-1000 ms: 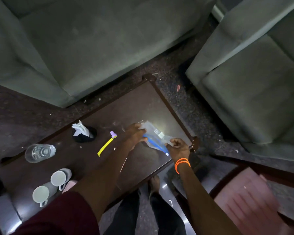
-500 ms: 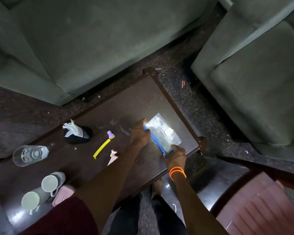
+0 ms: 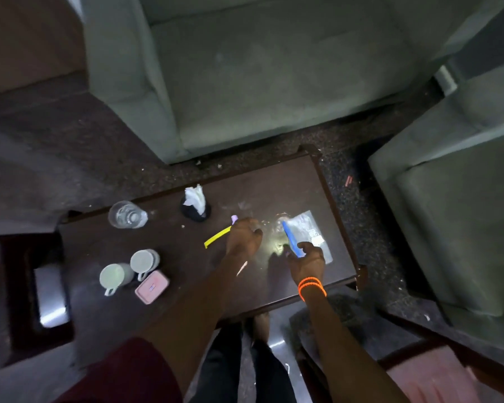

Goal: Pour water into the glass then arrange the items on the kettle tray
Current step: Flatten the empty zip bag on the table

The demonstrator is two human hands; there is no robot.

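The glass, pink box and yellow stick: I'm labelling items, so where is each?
glass (image 3: 126, 215), head view, on its rim.
pink box (image 3: 152, 286), head view, middle of its lid.
yellow stick (image 3: 216, 236), head view, mid-shaft.

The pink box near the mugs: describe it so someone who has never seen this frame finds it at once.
Start at the dark wooden coffee table in front of the grey sofa. At its left end two pale mugs lie side by side; the pink box sits against them on the near side. It is the only flat, pink, rounded-rectangle thing there.

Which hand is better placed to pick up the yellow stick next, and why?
The left hand: it rests against the yellow stick, while the right hand is farther off, at the clear packet.
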